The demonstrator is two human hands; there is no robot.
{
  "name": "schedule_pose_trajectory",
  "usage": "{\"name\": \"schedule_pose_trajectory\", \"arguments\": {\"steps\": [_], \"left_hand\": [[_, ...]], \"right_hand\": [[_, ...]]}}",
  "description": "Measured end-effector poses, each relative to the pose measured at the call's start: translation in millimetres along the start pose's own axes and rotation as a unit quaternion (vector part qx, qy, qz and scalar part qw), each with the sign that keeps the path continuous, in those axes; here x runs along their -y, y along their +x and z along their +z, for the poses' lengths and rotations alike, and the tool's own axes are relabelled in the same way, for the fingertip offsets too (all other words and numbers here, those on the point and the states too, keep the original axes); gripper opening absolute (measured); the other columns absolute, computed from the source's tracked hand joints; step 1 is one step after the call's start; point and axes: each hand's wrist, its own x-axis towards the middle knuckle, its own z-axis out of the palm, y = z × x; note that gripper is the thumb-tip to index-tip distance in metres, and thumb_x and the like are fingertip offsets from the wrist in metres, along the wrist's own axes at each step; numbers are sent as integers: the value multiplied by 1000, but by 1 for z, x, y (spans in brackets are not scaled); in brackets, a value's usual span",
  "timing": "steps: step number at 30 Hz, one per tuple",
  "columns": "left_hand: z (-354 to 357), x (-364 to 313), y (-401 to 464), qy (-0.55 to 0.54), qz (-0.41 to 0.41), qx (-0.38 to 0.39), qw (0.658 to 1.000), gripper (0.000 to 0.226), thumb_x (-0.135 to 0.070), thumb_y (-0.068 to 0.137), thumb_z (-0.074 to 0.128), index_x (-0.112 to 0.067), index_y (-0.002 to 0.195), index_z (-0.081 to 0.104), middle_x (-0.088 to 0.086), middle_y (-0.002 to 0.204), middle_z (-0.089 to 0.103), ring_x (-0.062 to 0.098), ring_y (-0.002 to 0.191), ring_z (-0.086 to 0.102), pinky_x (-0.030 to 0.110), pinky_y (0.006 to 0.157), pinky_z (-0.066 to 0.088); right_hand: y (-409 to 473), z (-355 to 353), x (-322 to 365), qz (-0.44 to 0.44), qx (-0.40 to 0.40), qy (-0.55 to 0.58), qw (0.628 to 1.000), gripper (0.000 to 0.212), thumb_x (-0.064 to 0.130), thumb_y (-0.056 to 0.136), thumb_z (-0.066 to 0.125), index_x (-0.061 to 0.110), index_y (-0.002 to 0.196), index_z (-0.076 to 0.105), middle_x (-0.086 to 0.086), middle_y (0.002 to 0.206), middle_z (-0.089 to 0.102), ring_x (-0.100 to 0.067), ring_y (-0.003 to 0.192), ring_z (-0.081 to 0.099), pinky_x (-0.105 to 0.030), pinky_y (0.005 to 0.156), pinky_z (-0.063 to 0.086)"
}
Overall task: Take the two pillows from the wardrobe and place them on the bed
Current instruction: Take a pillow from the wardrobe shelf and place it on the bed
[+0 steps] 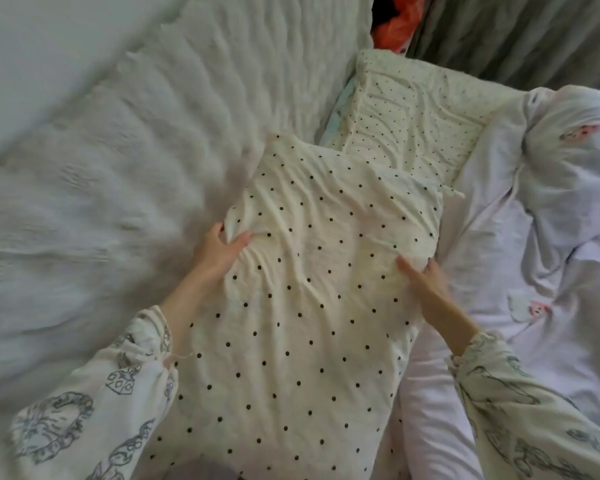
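Note:
A cream pillow with black dots [309,289] lies in front of me, held at both sides. My left hand [220,249] grips its left edge, thumb on top and fingers curled under the fabric. My right hand [426,282] clasps its right edge the same way. A second cream dotted pillow [413,123] rests farther back on the bed, its near corner touching the first pillow's far corner. Both pillows lie against the white tufted headboard [136,168].
A pale lilac sheet [499,254] covers the bed at right, with a bunched blanket bearing pink prints [568,161]. An orange object [395,26] shows in the gap at the top, next to a grey curtain [516,32].

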Motion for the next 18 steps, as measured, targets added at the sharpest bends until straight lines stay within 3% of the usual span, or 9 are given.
{"name": "schedule_pose_trajectory", "arguments": {"steps": [4, 7, 11, 15, 18], "left_hand": [[25, 40, 33, 80, -34, 44, 995, 51, -34, 89, 52, -12, 134, 43, 13, 137, 49, 30, 119, 50, 35, 94, 40], [40, 80, 41, 145, -70, 102, 982, 55, -35, 90, 50, -11, 138, 38, 17, 141, 42, 34, 123, 47, 38, 99, 41], [55, 124, 39, 158, -82, 117, 977, 62, -40, 89, 52, -7, 139, 34, 19, 140, 44, 36, 125, 45, 43, 102, 40], [67, 151, 41, 108, -91, 115, 983, 71, -49, 85, 54, -12, 141, 30, 11, 144, 42, 31, 129, 42, 40, 104, 35], [74, 161, 51, 51, -122, 112, 985, 76, -57, 79, 58, -14, 137, 33, 8, 140, 46, 29, 125, 46, 38, 103, 36]], "right_hand": [[21, 27, -28, -24, 7, -102, 994, 75, 42, 88, 57, 17, 147, 18, -12, 154, 25, -28, 138, 31, -47, 110, 31], [24, 46, -66, 5, 40, -149, 988, 77, 42, 89, 56, 17, 148, 14, -7, 157, 18, -26, 141, 24, -44, 112, 25], [21, 63, -116, 68, 46, -177, 981, 81, 41, 87, 60, 10, 147, 15, -10, 156, 21, -28, 140, 24, -43, 111, 26], [15, 68, -150, 109, 46, -153, 981, 67, 32, 86, 64, 3, 137, 31, -14, 139, 41, -26, 119, 43, -32, 89, 35], [19, 70, -162, 100, 35, -119, 987, 65, 26, 84, 67, 7, 137, 34, 0, 116, 44, -14, 102, 43, -31, 89, 36]]}}
